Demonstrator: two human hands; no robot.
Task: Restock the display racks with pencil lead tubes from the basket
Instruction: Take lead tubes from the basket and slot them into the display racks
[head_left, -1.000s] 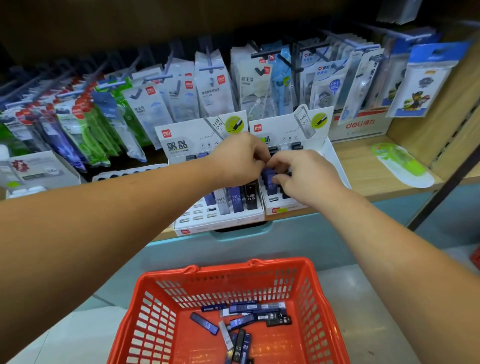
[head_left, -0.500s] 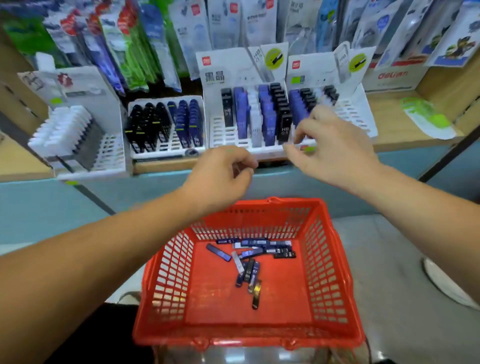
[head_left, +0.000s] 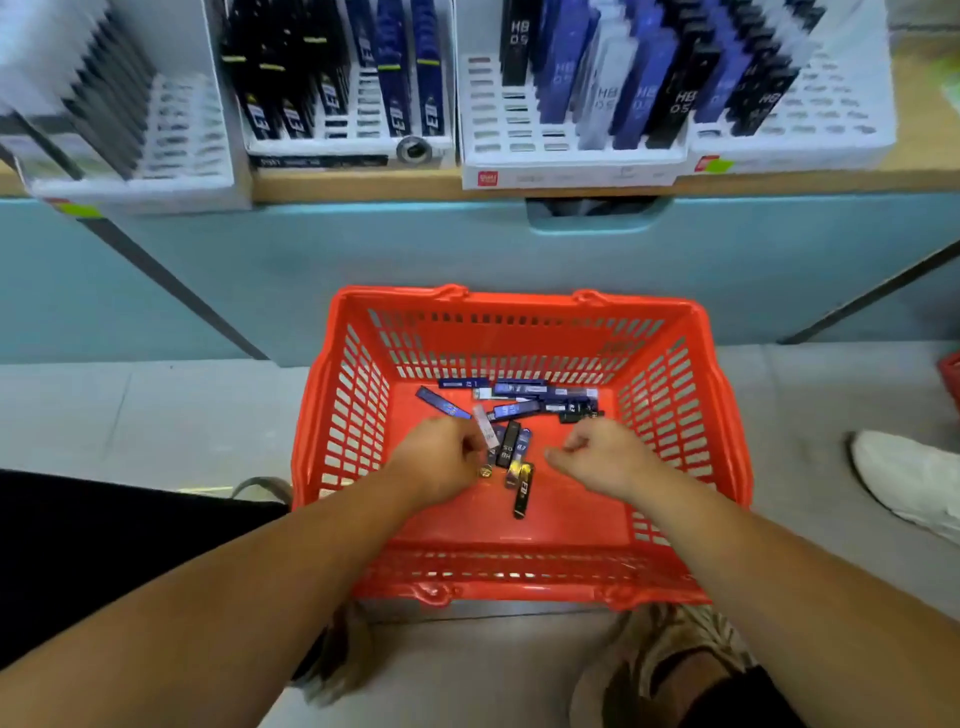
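A red plastic basket sits on the floor below the shelf, with several blue, black and pale pencil lead tubes loose on its bottom. My left hand is down inside it, fingers curled at the lower end of a pale tube. Just to the right, my right hand hovers over the tubes with curled fingers and holds nothing. A black tube lies between the hands. On the shelf above stand white display racks partly filled with upright tubes.
More racks line the wooden shelf, one at the left and one at the far right. A teal cabinet front rises behind the basket. Another person's white shoe is on the floor at right; my feet are below the basket.
Both hands came away from the racks and dropped into the basket. My view tilted down from the shelf to the basket, and the left hand now has a pale tube at its fingers.
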